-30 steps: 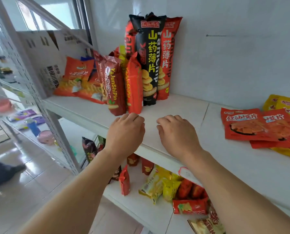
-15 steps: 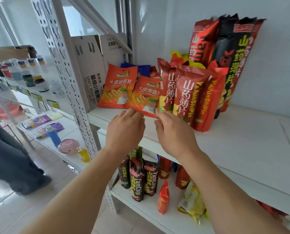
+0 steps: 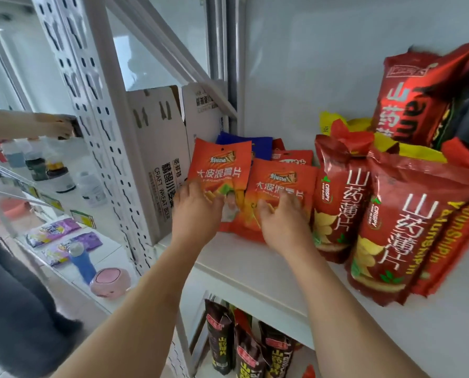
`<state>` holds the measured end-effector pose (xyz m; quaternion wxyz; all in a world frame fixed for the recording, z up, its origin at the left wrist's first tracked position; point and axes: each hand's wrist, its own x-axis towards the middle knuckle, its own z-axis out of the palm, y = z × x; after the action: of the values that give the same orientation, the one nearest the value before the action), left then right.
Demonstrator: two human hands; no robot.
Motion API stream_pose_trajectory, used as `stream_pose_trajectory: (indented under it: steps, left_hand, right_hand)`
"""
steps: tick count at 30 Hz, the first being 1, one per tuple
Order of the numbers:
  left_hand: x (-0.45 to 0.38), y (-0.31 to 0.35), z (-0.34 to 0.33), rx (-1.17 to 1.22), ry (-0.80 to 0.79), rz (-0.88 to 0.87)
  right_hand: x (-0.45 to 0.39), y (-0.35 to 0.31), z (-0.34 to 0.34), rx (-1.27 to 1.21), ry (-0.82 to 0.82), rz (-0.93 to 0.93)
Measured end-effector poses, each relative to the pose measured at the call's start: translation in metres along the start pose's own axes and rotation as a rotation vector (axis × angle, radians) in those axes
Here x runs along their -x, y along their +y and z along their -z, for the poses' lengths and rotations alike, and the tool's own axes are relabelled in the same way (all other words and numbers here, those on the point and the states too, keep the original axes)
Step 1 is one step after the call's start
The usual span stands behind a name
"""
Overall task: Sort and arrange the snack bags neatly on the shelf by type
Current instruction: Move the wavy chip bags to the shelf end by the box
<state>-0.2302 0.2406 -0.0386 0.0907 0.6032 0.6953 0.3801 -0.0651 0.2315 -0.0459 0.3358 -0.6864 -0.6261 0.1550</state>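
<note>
A: Head view. What are the hands doing?

B: Both reach onto the white shelf [image 3: 255,271]. The left hand [image 3: 193,214] lies on the front of the left orange chip bag [image 3: 222,165], fingers spread and fairly straight, touching it rather than gripping. The right hand [image 3: 281,216] rests its fingers on the right orange chip bag [image 3: 285,184]; whether they curl round its edge, I cannot tell.

A: Where do those bags sit?

B: Taking the cardboard beer box [image 3: 159,159] as the landmark: the left orange bag leans just right of it, the other overlaps it further right. Behind them, away from the box's front, a blue bag [image 3: 260,144] shows.

A: And beyond?

B: Further right of the box stand two dark red yam-chip bags [image 3: 339,203], upright and touching each other, then taller red bags [image 3: 408,96] against the wall. Below the box's level, on the lower shelf, black yam-chip bags [image 3: 222,339] stand.

A: Anything left of the box?

B: Another person's hand [image 3: 56,126] at a neighbouring rack, with a pink round object [image 3: 110,282] lower down.
</note>
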Motion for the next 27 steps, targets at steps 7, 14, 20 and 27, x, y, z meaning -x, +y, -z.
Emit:
stream_pose_trajectory:
  steps: [7, 14, 20, 27]
  left_hand:
    - [-0.067, -0.027, -0.039, 0.171, -0.059, 0.133]
    - [-0.096, -0.026, -0.04, 0.225, -0.113, 0.106]
    - [-0.111, -0.021, -0.042, 0.384, -0.194, 0.172]
    - [-0.138, -0.044, -0.089, 0.484, -0.21, 0.263]
  right_hand:
    - [-0.033, 0.003, -0.025, 0.071, 0.119, -0.261]
    - [-0.06, 0.01, -0.027, -0.053, 0.224, -0.465]
    - [-0.059, 0.014, -0.028, -0.057, 0.257, -0.494]
    - [-0.045, 0.011, -0.027, -0.124, 0.297, -0.462]
